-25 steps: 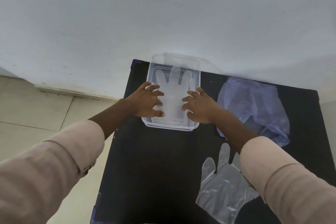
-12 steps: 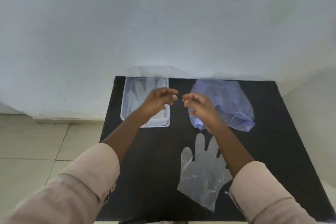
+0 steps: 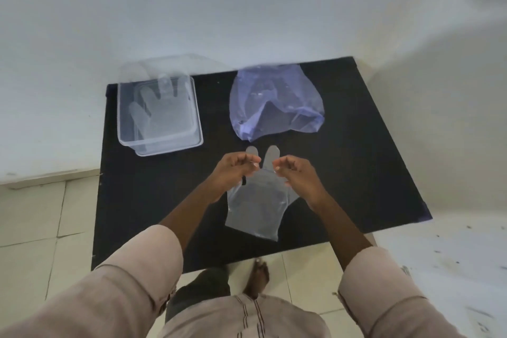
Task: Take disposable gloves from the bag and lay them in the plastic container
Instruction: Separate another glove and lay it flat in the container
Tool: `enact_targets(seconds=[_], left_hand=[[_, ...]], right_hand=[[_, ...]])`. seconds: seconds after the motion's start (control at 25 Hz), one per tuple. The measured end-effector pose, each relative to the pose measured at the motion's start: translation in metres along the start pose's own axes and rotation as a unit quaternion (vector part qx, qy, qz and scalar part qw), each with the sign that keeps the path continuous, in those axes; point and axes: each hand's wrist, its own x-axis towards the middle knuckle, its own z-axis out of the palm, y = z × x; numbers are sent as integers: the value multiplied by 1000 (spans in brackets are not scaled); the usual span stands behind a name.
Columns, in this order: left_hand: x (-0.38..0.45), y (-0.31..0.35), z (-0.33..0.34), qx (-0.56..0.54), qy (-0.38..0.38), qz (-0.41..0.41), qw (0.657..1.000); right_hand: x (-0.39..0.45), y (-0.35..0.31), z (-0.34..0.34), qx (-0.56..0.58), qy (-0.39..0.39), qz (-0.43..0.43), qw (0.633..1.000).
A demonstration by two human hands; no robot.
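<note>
Glove (image 3: 256,208) lies flat beneath and between both curled hands (image 3: 267,173).

place: plain indoor room | cues: white wall (image 3: 192,8), tiled floor (image 3: 35,214), black table (image 3: 164,200)

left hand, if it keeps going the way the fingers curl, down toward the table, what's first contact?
Probably the clear glove lying flat on the black table; the left hand hovers over its finger end. Height above it is unclear.
</note>
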Motion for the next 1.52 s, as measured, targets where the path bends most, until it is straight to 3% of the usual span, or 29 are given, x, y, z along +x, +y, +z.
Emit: enact_targets(seconds=[0.12,0.28,0.44,0.56,0.64,0.72,0.8,0.96,1.12,1.2,1.28,1.32,1.4,1.52], left_hand=[[-7,-21,12,14,-8,-27,1000],[-18,-41,16,23,-4,-46,999],[-27,-56,11,13,14,-62,998],[-30,-65,9,24,32,-67,997],[-37,-71,7,116,63,-28,991],[-48,-78,8,321,54,55,944],[-57,-83,17,446,19,101,889],[-56,-88,32,471,29,109,875],[-49,-85,30,453,113,107,878],[-46,-80,25,447,117,102,881],[-41,-74,20,435,110,95,888],[-39,-71,19,427,113,94,892],[-36,-67,19,410,120,92,900],[-34,-64,22,387,123,88,909]], right_hand=[[-13,33,4,-66,-20,62,996],[-28,66,23,-185,-75,201,959],[-37,79,47,-184,-60,233,953],[-42,81,60,-121,-5,229,966],[-44,76,62,-28,20,256,966],[-43,66,59,87,22,299,950],[-42,55,53,169,5,323,931],[-42,42,46,289,0,343,894],[-43,41,38,335,-2,347,876],[-47,46,32,285,9,295,912],[-51,59,27,75,45,180,980],[-53,66,27,-56,56,110,991],[-55,78,30,-232,41,-7,972],[-56,84,39,-320,8,-100,942]])
